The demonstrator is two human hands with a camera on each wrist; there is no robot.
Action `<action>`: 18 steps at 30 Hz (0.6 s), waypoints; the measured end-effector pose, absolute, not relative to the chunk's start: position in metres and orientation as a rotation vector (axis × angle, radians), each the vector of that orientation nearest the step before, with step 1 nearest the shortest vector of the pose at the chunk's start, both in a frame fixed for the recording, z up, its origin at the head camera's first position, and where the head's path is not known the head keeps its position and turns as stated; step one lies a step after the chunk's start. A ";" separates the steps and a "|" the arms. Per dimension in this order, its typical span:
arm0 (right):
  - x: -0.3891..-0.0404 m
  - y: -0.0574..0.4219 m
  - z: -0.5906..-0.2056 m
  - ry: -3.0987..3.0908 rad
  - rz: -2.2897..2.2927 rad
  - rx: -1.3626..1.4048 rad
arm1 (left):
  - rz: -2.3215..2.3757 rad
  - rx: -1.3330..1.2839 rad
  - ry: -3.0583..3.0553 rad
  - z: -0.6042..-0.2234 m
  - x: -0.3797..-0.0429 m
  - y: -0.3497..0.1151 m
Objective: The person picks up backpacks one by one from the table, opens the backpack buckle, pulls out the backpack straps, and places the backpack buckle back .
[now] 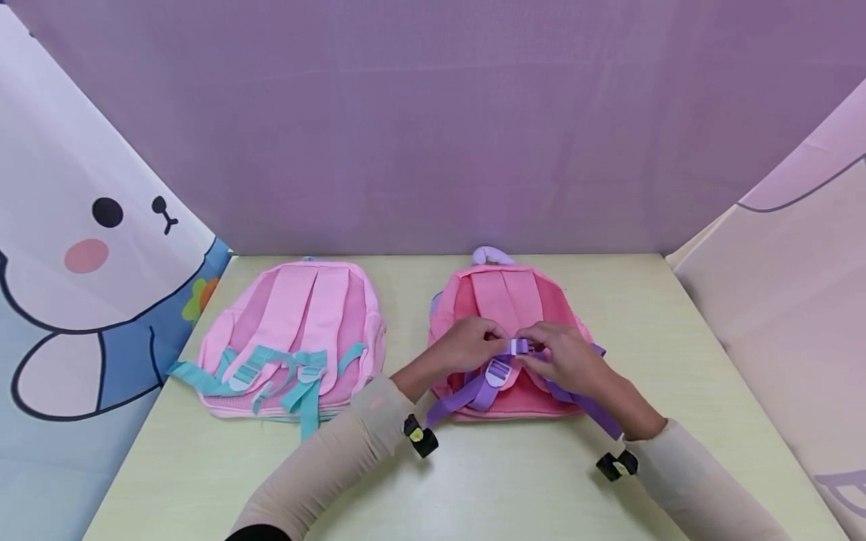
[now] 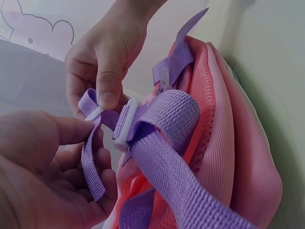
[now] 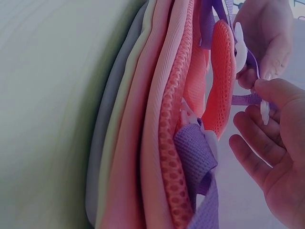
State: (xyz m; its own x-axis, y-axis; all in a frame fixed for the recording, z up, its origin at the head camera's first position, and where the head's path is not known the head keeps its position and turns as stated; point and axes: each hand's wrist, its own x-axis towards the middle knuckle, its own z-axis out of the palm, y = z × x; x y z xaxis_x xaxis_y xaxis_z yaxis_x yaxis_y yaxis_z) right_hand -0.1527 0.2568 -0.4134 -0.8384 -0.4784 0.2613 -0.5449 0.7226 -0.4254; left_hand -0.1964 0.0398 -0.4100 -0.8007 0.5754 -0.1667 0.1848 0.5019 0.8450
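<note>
A coral-pink backpack (image 1: 555, 300) lies with its strap side up, right of the middle of the table. Above it, my left hand (image 1: 470, 346) pinches a loose purple strap end (image 2: 90, 167) between thumb and finger. My right hand (image 1: 568, 359) pinches the same narrow purple strap at a small white buckle (image 1: 519, 346). In the left wrist view the strap makes a small loop at this buckle, between the two thumbs. A larger white buckle (image 1: 497, 373) sits on a wider purple strap just below. The fingers partly hide how the strap threads through.
Left of it lies a light pink backpack (image 1: 284, 300) with teal straps (image 1: 309, 406) and white buckles. A pale wooden table (image 1: 473, 481) carries both. A purple cloth (image 1: 433, 128) stands behind, with printed cloth panels (image 1: 88, 300) at the sides.
</note>
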 end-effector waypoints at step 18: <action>-0.154 0.262 -0.409 -2.802 0.734 0.789 | 1.251 0.643 2.268 -0.411 -0.198 0.037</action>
State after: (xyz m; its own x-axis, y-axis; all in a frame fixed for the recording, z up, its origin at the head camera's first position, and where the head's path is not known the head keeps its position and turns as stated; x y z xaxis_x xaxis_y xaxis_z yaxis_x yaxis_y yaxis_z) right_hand -0.1540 0.2620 -0.4086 -0.8529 -0.4541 0.2576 -0.5221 0.7436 -0.4177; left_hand -0.1976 0.0369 -0.4115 -0.7805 0.6006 -0.1737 0.1735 0.4749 0.8628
